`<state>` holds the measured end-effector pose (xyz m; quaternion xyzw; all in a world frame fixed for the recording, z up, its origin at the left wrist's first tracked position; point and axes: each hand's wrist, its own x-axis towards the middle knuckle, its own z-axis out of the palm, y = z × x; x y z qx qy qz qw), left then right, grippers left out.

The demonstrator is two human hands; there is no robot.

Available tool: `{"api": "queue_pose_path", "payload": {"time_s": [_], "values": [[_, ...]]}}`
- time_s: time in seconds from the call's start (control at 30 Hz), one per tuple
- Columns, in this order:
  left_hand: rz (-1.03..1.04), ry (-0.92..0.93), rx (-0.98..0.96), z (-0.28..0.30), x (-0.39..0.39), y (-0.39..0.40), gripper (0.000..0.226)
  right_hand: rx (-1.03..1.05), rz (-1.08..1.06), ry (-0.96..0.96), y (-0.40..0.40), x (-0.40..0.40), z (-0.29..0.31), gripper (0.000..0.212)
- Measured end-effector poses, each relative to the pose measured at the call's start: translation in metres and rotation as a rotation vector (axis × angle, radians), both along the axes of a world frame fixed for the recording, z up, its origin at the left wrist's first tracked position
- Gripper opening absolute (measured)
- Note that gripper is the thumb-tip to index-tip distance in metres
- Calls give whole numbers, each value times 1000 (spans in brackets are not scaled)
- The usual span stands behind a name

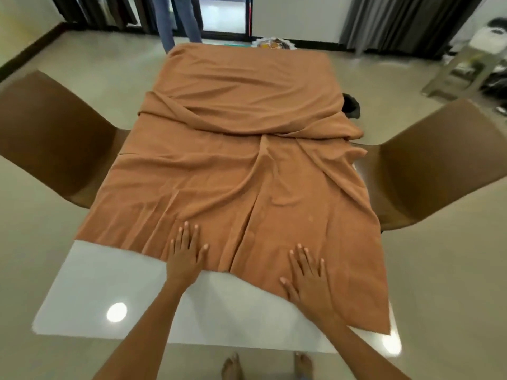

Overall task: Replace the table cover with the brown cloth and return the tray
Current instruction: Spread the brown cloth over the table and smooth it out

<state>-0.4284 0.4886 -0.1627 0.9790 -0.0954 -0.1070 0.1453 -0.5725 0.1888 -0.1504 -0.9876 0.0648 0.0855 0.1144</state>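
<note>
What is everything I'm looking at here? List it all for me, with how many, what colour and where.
cloth: one, brown, spread wrinkled over most of the table, its near edge slanted
table: one, white and glossy, centre; near-left part bare
chairs: two, brown, one at each long side of the table
dark object: one, black, at the table's far-right edge; cannot tell what it is
patterned item: one, mixed colours, beyond the far end; too blurred to name
curtains: dark grey, along the far wall
standing person's legs: grey trousers, beyond the table
feet: two, bare, on the floor below the near edge
left hand: flat on the cloth's near edge
right hand: flat on the cloth
</note>
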Motion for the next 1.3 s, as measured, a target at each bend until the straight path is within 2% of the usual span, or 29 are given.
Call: {"api": "queue_pose_path", "payload": {"time_s": [0.17, 0.27, 0.33, 0.43, 0.53, 0.67, 0.77, 0.93, 1.07, 1.17, 1.3], "values": [[37, -45, -89, -10, -71, 40, 72, -18, 128, -29, -14, -60, 0, 66], [51, -36, -95, -9, -118, 60, 71, 17, 44, -79, -5, -91, 7, 62], [44, -8, -95, -2, -139, 63, 76, 50, -74, -133, 14, -85, 14, 60], [137, -33, -150, 23, -122, 62, 82, 93, -184, -162, 56, -45, 19, 57], [243, -97, -106, 34, -66, 80, 83, 65, -114, -62, 88, -16, 5, 65], [253, 12, -32, 17, -22, 115, 95, -22, -74, -33, 95, -20, -8, 63], [234, -12, 9, 6, -41, 119, 95, -33, -37, -75, 87, -41, -9, 62], [265, -36, -14, 3, -99, 122, 84, -15, 29, -70, 80, -84, -7, 62], [330, -14, 27, 7, -135, 118, 85, -8, -118, -177, 84, -82, 7, 68], [347, -5, 13, 14, -126, 115, 89, 13, -190, -189, 92, -49, 16, 64], [259, -8, 59, 11, -95, 123, 93, -4, -116, -85, 93, -33, 2, 69]]}}
